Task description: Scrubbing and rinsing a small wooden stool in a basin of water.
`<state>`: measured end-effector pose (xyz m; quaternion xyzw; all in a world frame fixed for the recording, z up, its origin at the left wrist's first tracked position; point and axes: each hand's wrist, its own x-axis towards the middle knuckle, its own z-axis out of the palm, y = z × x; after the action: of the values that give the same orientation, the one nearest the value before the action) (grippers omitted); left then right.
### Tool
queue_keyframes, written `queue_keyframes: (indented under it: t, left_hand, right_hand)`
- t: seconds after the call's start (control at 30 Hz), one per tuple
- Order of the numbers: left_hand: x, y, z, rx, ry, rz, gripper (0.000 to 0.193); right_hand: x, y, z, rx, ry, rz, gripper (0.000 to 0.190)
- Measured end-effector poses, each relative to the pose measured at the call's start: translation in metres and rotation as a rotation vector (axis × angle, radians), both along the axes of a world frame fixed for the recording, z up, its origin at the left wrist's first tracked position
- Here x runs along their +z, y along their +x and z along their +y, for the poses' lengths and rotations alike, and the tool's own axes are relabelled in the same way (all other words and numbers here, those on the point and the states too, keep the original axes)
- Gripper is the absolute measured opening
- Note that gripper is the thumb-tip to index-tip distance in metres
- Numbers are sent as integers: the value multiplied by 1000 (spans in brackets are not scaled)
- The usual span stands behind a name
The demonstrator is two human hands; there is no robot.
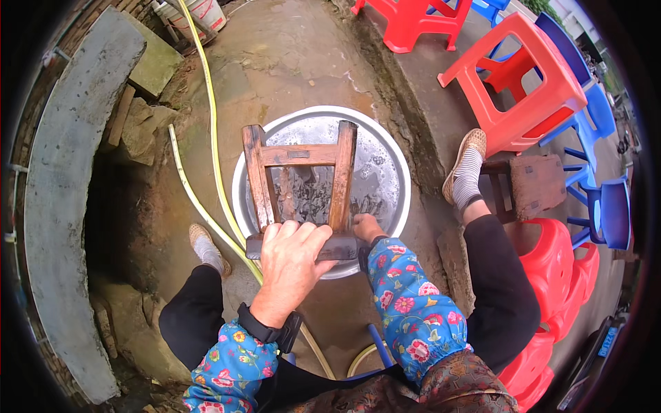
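Note:
A small wooden stool (299, 155) lies tipped over the rim of a round metal basin (400, 175), its legs pointing away from me. Sudsy water (374, 160) fills the basin. My left hand (292, 258) grips the edge of the stool's dark seat, fingers over the top. At the seat's right end, my right hand (366, 227) reaches down beside the stool, over the basin; its fingers are partly hidden, and whether it holds anything cannot be told.
A yellow hose (213, 113) runs left of the basin. A concrete slab (67, 206) stands beyond a dark gap at the left. On the right are a red plastic stool (516, 124), a wooden stool (539, 186), blue chairs (614, 214) and stacked red stools (547, 263).

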<state>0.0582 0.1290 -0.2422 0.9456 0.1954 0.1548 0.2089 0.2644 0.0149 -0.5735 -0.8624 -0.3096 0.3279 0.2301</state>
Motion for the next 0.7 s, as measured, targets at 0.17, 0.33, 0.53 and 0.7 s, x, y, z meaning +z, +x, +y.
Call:
queue_keyframes:
  t: [0.17,0.33,0.53,0.7]
  left_hand:
    - [-1,-6,5,31,14,-6,49]
    - [-3,-7,5,10,23,-66,45]
    - [-6,-16,-1,3,27,-109,42]
    - [-10,-25,-3,25,59,-138,41]
  right_hand:
    - [144,48,54,-221,624,460,9]
    - [320,50,99,356,880,-282,19]
    - [303,0,79,590,587,-462,20]
    - [307,-18,65,754,579,-503,18]
